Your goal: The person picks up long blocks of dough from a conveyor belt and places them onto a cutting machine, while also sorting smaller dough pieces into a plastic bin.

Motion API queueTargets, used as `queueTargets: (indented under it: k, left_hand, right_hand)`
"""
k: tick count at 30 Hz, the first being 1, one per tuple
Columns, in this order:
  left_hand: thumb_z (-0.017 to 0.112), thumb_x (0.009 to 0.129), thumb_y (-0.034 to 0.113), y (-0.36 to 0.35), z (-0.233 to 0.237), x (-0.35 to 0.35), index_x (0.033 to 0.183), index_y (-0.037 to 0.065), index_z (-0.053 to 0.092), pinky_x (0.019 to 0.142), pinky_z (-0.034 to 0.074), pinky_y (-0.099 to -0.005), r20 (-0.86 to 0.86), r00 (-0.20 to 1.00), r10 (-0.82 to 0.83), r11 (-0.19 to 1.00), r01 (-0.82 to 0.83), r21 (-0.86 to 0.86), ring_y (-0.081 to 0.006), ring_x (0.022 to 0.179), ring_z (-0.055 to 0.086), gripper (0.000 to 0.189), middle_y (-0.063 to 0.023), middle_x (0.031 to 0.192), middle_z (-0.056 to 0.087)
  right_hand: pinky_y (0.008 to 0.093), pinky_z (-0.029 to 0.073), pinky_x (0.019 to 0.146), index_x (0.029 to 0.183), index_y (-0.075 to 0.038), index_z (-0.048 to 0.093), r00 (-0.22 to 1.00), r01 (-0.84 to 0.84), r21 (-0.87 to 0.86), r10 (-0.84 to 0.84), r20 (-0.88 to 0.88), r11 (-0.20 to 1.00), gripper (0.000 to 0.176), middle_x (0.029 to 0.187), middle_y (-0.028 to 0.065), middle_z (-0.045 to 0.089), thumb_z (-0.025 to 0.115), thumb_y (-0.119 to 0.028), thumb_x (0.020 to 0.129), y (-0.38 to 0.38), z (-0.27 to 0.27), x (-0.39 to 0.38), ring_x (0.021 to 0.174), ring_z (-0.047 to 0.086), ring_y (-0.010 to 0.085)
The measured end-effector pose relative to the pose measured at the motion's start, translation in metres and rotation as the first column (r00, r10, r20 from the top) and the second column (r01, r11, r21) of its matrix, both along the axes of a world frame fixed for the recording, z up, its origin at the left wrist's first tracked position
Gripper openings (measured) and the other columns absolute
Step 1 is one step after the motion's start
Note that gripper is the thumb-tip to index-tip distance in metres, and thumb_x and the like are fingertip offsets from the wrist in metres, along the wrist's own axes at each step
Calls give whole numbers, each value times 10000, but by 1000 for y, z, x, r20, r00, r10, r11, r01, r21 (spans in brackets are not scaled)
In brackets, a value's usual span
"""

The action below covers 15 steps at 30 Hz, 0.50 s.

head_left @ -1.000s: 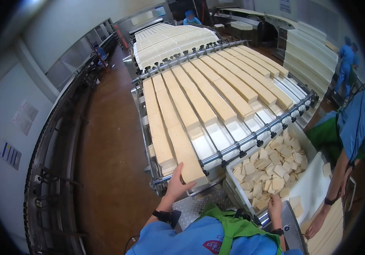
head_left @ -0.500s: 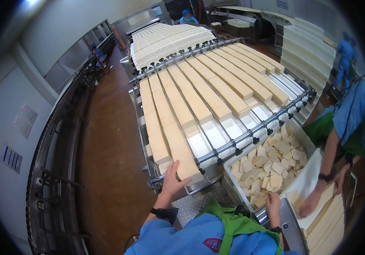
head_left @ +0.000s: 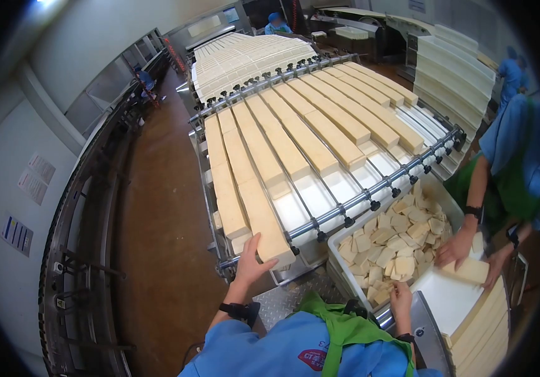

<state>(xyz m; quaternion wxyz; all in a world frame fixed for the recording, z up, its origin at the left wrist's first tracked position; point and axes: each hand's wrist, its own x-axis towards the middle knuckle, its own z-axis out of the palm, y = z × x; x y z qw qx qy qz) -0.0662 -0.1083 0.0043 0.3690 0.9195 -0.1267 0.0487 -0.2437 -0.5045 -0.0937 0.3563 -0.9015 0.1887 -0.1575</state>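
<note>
My left hand [head_left: 251, 264] rests with fingers apart on the near end of a long pale block [head_left: 261, 223] at the left of the conveyor. The block's end reaches past the steel crossbar [head_left: 364, 199]. My right hand [head_left: 401, 300] is at the near right edge of a white bin [head_left: 349, 275] full of flat pale slices [head_left: 386, 237]. Its fingers are pinched together beside the slices, and what they hold, if anything, is too small to tell. More long blocks lie in lanes between thin rods.
At the right a co-worker's two hands [head_left: 458, 249] hold a shorter block [head_left: 469, 271] over a white surface beside long pale strips [head_left: 485, 339]. Other people in blue stand farther back. A steel rail line [head_left: 81, 188] runs along the left, past a brown floor [head_left: 157, 251].
The co-worker's hands have moved up and away from the strips and now show a short block between them. The blocks on the conveyor appear slightly shifted in view. My hands have barely moved.
</note>
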Motion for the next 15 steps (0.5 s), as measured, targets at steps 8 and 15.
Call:
queueTargets:
  k: [8, 15]
  left_hand:
    - [727, 614, 353, 0, -1, 1, 1282, 44, 337, 949, 359, -368, 1, 1000, 7, 1000, -7, 19, -327, 1151, 407, 833, -181, 1249, 391]
    - [726, 616, 353, -1, 0, 2, 1286, 46, 333, 945, 363, -366, 12, 1000, 8, 999, -8, 32, -327, 1150, 409, 835, -179, 1254, 389]
  right_hand:
    - [380, 437, 644, 848, -5, 595, 1000, -4, -1, 4, 3, 1000, 150, 769, 166, 561, 522, -12, 718, 2, 6, 0, 711, 543, 322]
    - [386, 435, 644, 846, 1, 596, 1000, 2, -1, -2, 3, 1000, 152, 762, 169, 562, 514, -13, 718, 3, 8, 0, 714, 542, 326]
